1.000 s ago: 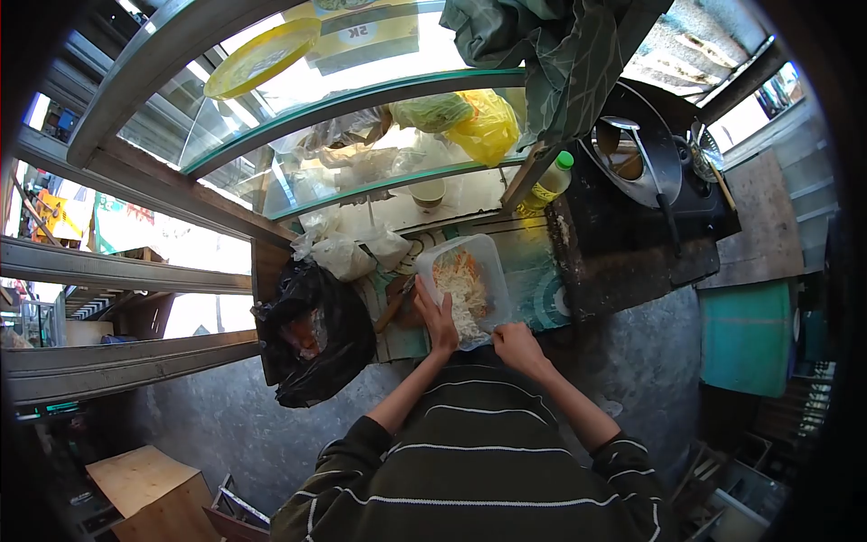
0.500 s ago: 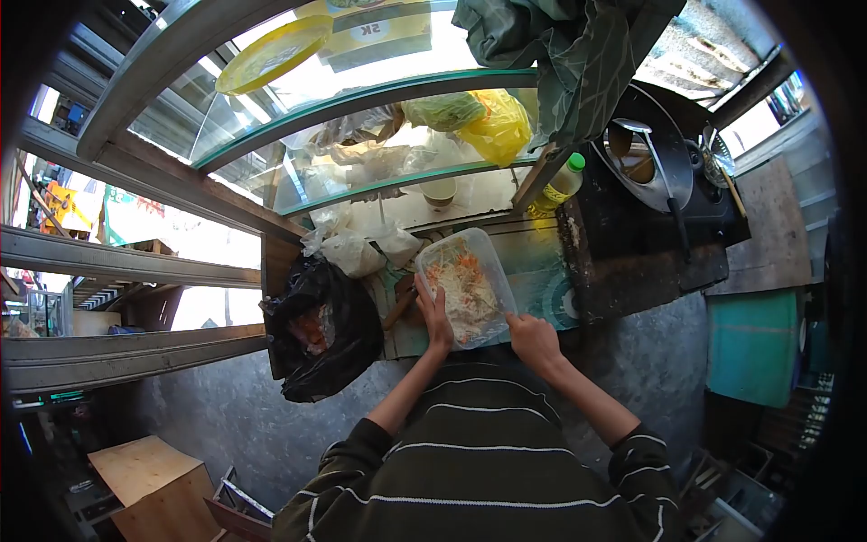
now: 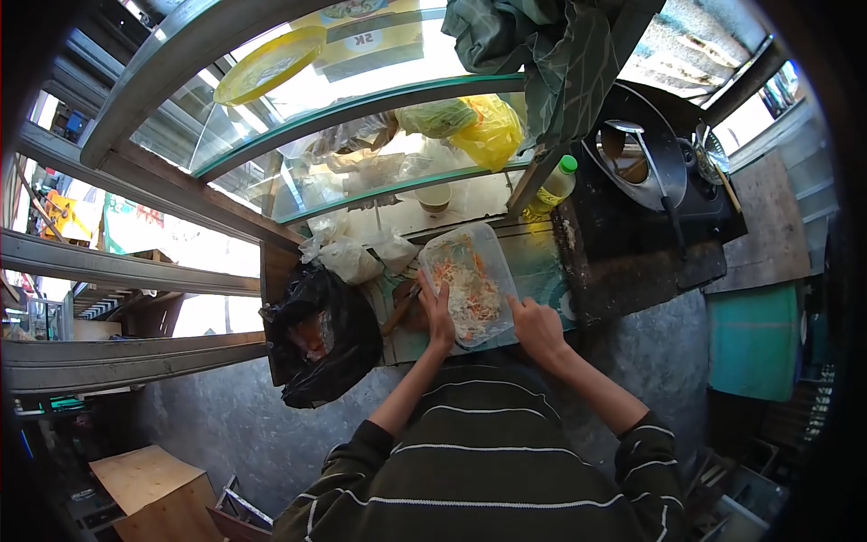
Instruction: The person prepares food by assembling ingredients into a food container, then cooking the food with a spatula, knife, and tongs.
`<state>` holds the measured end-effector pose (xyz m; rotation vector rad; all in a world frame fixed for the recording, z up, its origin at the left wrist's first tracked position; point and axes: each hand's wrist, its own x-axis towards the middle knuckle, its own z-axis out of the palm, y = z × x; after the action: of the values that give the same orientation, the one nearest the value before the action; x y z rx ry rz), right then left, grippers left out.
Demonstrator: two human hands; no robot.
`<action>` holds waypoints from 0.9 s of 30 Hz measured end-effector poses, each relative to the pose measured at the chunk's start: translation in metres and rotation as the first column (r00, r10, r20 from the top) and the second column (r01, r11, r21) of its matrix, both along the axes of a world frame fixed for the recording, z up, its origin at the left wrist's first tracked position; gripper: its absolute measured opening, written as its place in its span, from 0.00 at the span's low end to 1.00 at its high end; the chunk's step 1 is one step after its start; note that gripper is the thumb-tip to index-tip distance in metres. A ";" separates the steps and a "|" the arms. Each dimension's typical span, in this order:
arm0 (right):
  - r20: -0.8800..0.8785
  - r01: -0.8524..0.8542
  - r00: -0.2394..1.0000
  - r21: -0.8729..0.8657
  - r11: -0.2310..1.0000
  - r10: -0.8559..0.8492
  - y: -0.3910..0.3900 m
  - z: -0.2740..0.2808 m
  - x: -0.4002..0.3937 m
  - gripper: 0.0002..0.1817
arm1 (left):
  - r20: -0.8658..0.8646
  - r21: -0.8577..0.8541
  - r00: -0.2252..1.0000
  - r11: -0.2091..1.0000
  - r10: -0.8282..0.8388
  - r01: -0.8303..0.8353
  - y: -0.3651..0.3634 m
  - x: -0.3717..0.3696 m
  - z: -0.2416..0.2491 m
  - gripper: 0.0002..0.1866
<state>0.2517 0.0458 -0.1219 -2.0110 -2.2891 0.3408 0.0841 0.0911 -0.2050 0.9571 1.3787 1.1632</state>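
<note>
A clear plastic container (image 3: 492, 248) sits low in front of my body, over the near edge of the green counter. Inside it is a loose mix of shredded orange and pale vegetables (image 3: 470, 294), with whitish bits among them. My left hand (image 3: 438, 316) lies along the container's left wall, fingers stretched upward and pressed against it. At the lower right corner, my right hand (image 3: 539, 330) closes on the rim with its index finger pointing along the side. Its palm side is hidden. Just left of my left hand, a wooden handle (image 3: 397, 312) lies on the counter.
A black plastic bag (image 3: 348, 339) stands open at left, beside tied clear bags (image 3: 352, 259). Behind the container rises a glass display case (image 3: 361, 199). A green-capped bottle (image 3: 553, 187) stands near the stove (image 3: 641, 244), where a wok (image 3: 664, 163) holds a ladle.
The shredded mix has shifted inside the container and looks more gathered toward its lower part. My right hand has turned slightly, its index finger now extended. The camera view has moved a little.
</note>
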 end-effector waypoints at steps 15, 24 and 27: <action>-0.422 0.117 0.870 -0.326 0.938 -0.255 -0.013 -0.011 0.009 0.11 | 0.099 -0.070 0.992 0.995 0.079 -0.072 0.003 -0.011 -0.015 0.35; -0.469 0.133 0.855 -0.214 0.968 -0.222 0.008 0.034 0.003 0.11 | 0.300 0.029 0.954 0.999 0.005 -0.015 -0.006 -0.025 -0.027 0.37; -0.252 0.078 0.964 -0.028 0.997 -0.082 0.010 0.020 -0.007 0.11 | 0.396 0.033 0.918 0.999 -0.010 -0.004 -0.007 -0.019 -0.016 0.37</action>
<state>0.2451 0.0561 -0.1022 -1.9331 -2.0527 0.5774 0.0655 0.0843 -0.2212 0.6955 1.0323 1.2988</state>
